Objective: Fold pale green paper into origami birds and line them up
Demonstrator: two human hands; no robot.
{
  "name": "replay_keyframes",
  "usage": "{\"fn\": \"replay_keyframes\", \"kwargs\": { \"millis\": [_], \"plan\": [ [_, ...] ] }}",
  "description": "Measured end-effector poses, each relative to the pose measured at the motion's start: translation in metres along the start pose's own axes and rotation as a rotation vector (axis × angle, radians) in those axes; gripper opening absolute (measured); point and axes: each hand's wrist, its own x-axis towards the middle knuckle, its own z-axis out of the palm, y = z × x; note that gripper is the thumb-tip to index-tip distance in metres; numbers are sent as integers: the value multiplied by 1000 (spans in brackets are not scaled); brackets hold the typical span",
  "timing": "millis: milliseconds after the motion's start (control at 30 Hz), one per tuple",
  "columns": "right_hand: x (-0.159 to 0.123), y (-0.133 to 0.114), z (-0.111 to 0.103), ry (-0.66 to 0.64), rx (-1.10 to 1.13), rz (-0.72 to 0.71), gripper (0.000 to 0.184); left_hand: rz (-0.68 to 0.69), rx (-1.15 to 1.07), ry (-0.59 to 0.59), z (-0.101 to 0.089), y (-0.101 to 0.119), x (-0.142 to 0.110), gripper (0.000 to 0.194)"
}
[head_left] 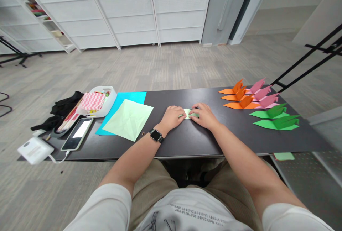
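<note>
"Two hands meet over one small piece of work: the left hand (173,117) and the right hand (203,115). How do the fingers stand?"

"The left fingers are bunched together, their tips at the left end of a folded pale green paper (187,113). The right fingers are curled and slightly spread at its right end. Whether either set pinches or merely presses, I cannot tell."

"And where does the paper sit?"

"Between the two hands, low on the dark surface (187,142), in front of the person's body. The fingers hide much of it."

"How would you expect it to handle?"

"Almost weightless, I'd judge, and easily nudged on a smooth top. Layers should make it stiffer along the creases, while single flaps stay soft and could tear or crumple. I'd hold it near the ends, on the folded edges, with light fingertips rather than a full grip."

"What lies further out?"

"Beside the left forearm, a pale green sheet (129,120) with visible crease lines, partly covering a blue sheet (139,97). Past those stand a white tub (110,104) and a phone (77,134)."

"On the right?"

"Folded paper birds in overlapping rows: three orange birds (235,98), then pink birds (264,94) behind them, and two green birds (278,122) nearer the right edge."
</note>
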Motion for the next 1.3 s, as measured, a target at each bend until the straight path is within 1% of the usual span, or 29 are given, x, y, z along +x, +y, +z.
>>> {"fn": "replay_keyframes", "kwargs": {
  "millis": [133,267,500,567,633,767,800,900,1000,1200,1300],
  "plan": [
    [2,-3,3,20,-11,10,10,-22,6,10,3,0,1,14],
    [3,-2,5,10,-12,36,11,-21,6,-4,5,-2,1,14],
    [-7,13,-3,-30,9,139,23,-17,-16,6,12,-10,-1,12],
    [-10,18,-6,-36,24,148,26,-19,-21,9,13,-11,-2,11],
    [-10,21,-7,-23,45,141,24,-17,-24,10,13,-12,-2,12],
    [-2,17,-4,69,69,114,17,-5,-25,8,10,-11,-1,12],
    [0,15,-2,70,62,92,17,-6,-25,6,9,-10,0,12],
    [5,10,4,28,33,51,17,-17,-30,-13,7,-8,0,12],
    [5,11,7,-5,27,68,19,-11,-43,-24,6,-9,0,12],
    [3,13,7,-32,22,80,21,-64,-77,-8,-5,-24,-7,14],
    [4,12,8,-43,16,88,22,-13,-117,6,-13,-28,-9,19]
  ]
}}
